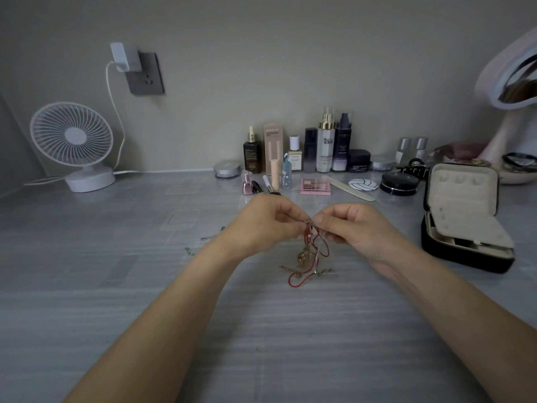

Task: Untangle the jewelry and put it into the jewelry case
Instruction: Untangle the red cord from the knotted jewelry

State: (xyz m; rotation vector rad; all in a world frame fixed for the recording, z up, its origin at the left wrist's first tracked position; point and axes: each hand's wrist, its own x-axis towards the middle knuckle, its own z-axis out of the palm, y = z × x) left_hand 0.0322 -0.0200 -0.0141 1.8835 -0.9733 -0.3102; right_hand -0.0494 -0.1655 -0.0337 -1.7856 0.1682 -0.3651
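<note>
A tangle of jewelry (pixel 309 258), with a red cord, thin metal chains and a small pendant, hangs between my hands over the middle of the grey table. Its lower loops rest on the tabletop. My left hand (pixel 266 223) pinches the top of the tangle from the left. From the right, my right hand (pixel 353 228) pinches it at the same spot, fingertips almost touching. The black jewelry case (pixel 462 219) stands open at the right, its beige lining showing. A separate silver chain (pixel 203 242) lies on the table left of my left hand.
Cosmetic bottles (pixel 325 144), a pink palette (pixel 316 186), a nail file (pixel 348 188) and a black compact (pixel 399 184) line the back of the table. A white fan (pixel 74 146) stands at the far left, a pink mirror (pixel 511 82) at the far right.
</note>
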